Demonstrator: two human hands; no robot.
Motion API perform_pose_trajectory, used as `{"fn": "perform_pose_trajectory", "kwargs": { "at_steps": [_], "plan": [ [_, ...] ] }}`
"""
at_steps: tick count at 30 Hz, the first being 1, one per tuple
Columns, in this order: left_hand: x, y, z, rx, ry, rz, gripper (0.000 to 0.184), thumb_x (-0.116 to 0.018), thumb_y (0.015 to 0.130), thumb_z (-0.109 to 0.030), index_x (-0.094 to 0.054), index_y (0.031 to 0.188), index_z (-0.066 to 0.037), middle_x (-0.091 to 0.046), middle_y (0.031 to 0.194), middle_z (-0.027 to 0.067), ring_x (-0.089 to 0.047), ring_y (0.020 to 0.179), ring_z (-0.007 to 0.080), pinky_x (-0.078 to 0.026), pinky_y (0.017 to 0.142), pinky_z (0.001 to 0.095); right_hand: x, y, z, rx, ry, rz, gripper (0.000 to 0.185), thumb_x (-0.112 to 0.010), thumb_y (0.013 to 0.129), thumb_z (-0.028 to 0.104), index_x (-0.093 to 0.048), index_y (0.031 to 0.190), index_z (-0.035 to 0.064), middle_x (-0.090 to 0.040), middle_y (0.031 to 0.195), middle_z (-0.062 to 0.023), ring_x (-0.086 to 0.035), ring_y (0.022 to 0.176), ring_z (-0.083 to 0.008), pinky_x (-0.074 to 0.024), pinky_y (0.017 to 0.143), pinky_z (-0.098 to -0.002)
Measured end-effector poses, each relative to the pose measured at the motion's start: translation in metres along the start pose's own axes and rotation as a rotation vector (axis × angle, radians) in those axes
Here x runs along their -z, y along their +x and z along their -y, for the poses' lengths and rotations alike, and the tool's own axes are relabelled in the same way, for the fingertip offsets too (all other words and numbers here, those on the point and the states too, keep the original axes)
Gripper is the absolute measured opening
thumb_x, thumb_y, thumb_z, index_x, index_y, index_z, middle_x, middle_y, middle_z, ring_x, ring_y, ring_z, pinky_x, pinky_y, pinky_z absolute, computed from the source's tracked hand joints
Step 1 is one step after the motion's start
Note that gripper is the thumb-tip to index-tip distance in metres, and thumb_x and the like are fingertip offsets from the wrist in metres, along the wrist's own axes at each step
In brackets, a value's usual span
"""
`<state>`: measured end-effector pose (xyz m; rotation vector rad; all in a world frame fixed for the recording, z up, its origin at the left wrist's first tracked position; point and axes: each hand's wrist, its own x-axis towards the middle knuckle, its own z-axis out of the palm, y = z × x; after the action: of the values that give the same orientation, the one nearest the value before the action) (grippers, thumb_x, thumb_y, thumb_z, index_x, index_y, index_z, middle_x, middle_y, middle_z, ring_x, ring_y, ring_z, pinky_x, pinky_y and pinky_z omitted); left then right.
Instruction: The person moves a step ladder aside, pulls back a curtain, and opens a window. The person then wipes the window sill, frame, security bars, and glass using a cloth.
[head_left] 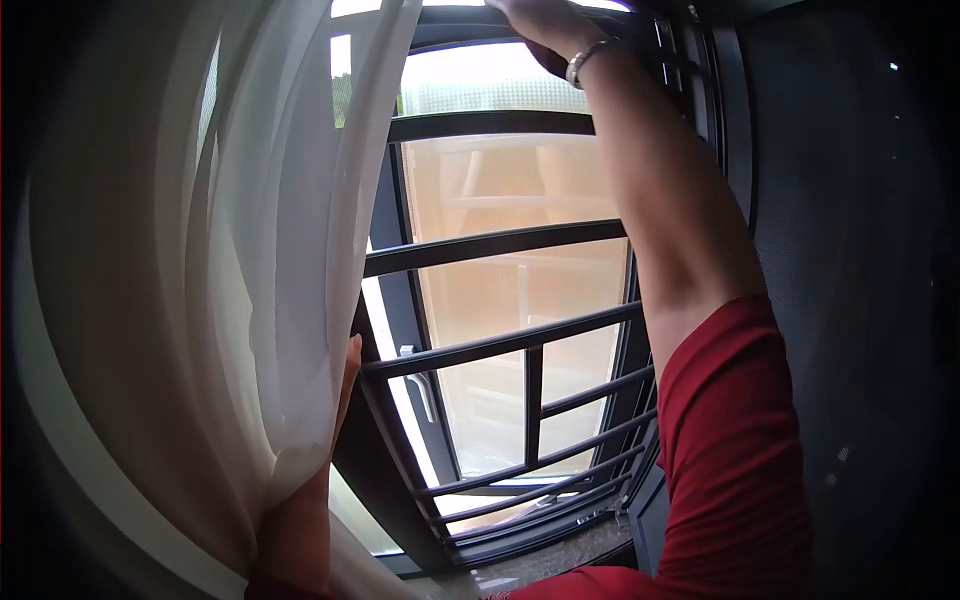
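A sheer white curtain hangs down the left side and drapes over my left forearm. My left hand shows only as a thin strip past the curtain's edge, one fingertip beside the dark window frame; the other fingers are hidden. My right arm, in a red sleeve with a bracelet or watch at the wrist, stretches up across the window. At the top edge of the view is my right hand, near the upper window frame. Its fingers are cut off or out of sight, so what it touches cannot be told.
Dark horizontal bars cross the window opening. Behind them stands a window sash with a translucent pane and a white handle. Below lies a speckled sill. A dark panel fills the right side.
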<state>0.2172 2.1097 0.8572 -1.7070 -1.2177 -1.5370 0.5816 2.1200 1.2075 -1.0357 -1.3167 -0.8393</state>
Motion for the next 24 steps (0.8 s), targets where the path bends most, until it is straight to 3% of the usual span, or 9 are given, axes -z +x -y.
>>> {"fn": "perform_pose_trajectory", "kwargs": {
  "at_steps": [1,2,4,6,12,15,17,20,24],
  "plan": [
    [0.002,-0.002,0.001,0.012,0.005,0.017,0.062,-0.067,0.078,-0.039,-0.046,0.126,-0.004,-0.05,0.123,0.0158,-0.051,0.112,0.0269,-0.043,0.095,0.0332,-0.036,0.011,0.008,0.328,-0.79,0.315,0.034,-0.042,0.087,0.013,-0.051,0.115,-0.003,-0.059,0.105,-0.0229,-0.052,0.107,-0.0378,-0.0416,0.094,-0.037],
    [-0.007,-0.004,0.017,-0.083,0.071,0.028,0.063,-0.068,0.077,-0.039,-0.048,0.124,-0.003,-0.051,0.122,0.0161,-0.052,0.111,0.0265,-0.043,0.094,0.0333,-0.029,0.013,0.004,0.319,-0.796,0.3,0.034,-0.042,0.087,0.013,-0.051,0.115,-0.003,-0.059,0.105,-0.0229,-0.052,0.107,-0.0378,-0.0416,0.094,-0.037],
    [-0.005,0.0,0.012,-0.056,0.012,0.025,0.062,-0.068,0.077,-0.039,-0.049,0.124,-0.003,-0.052,0.122,0.0162,-0.052,0.11,0.0263,-0.043,0.093,0.0336,-0.137,-0.052,0.165,0.605,-0.26,0.138,0.033,-0.044,0.088,0.021,-0.053,0.119,0.0128,-0.057,0.115,-0.0114,-0.054,0.109,-0.0282,-0.0381,0.096,-0.0426],
    [-0.006,0.001,0.009,-0.017,-0.051,0.025,0.062,-0.068,0.077,-0.04,-0.049,0.123,-0.003,-0.052,0.121,0.0164,-0.053,0.11,0.0262,-0.044,0.093,0.0339,-0.127,-0.053,0.152,0.736,-0.002,0.056,0.034,-0.045,0.089,0.026,-0.054,0.121,0.0207,-0.056,0.12,-0.0057,-0.055,0.109,-0.0234,-0.0364,0.097,-0.0454],
    [-0.002,-0.001,0.001,0.061,-0.017,0.106,0.057,-0.06,0.085,-0.037,-0.043,0.128,-0.004,-0.05,0.125,0.0126,-0.051,0.113,0.0211,-0.043,0.093,0.0288,-0.018,-0.028,-0.028,0.328,-0.745,-0.097,0.031,-0.04,0.085,0.019,-0.065,0.104,0.0148,-0.063,0.102,-0.0152,-0.063,0.089,-0.0299,-0.0487,0.077,-0.0445],
    [-0.017,-0.008,0.014,0.092,-0.064,0.06,0.057,-0.062,0.083,-0.039,-0.046,0.126,-0.005,-0.053,0.121,0.0121,-0.054,0.109,0.0215,-0.047,0.088,0.0284,0.05,-0.04,-0.096,-0.191,-0.529,0.042,0.037,-0.042,0.085,0.016,-0.057,0.118,0.0117,-0.063,0.103,-0.0171,-0.062,0.093,-0.0318,-0.051,0.08,-0.0387],
    [-0.007,-0.006,0.011,-0.38,1.095,-0.033,0.052,-0.054,0.088,-0.037,-0.044,0.128,-0.005,-0.049,0.126,0.011,-0.049,0.115,0.0201,-0.037,0.097,0.0301,0.07,-0.079,-0.046,-0.497,0.342,-0.05,0.034,-0.048,0.087,0.016,-0.054,0.118,0.0057,-0.06,0.103,-0.0143,-0.062,0.088,-0.0218,-0.0543,0.063,-0.0324],
    [0.006,0.0,0.009,-1.149,2.817,-0.155,0.046,-0.042,0.095,-0.035,-0.041,0.13,-0.005,-0.043,0.133,0.0092,-0.041,0.123,0.0179,-0.024,0.111,0.0325,0.055,-0.05,-0.078,-0.696,0.587,-0.139,0.034,-0.049,0.088,0.019,-0.052,0.117,0.0013,-0.058,0.108,-0.0142,-0.06,0.092,-0.0225,-0.0538,0.067,-0.0349],
    [-0.031,-0.003,0.025,-0.96,2.342,-0.196,0.059,-0.066,0.08,-0.035,-0.047,0.125,-0.001,-0.051,0.122,0.0172,-0.052,0.11,0.0283,-0.041,0.095,0.0342,0.022,-0.029,-0.031,-0.465,0.481,-0.25,0.026,-0.047,0.089,0.019,-0.058,0.106,0.0029,-0.061,0.093,-0.0111,-0.059,0.086,-0.0235,-0.0483,0.072,-0.0353]
  ]
}}
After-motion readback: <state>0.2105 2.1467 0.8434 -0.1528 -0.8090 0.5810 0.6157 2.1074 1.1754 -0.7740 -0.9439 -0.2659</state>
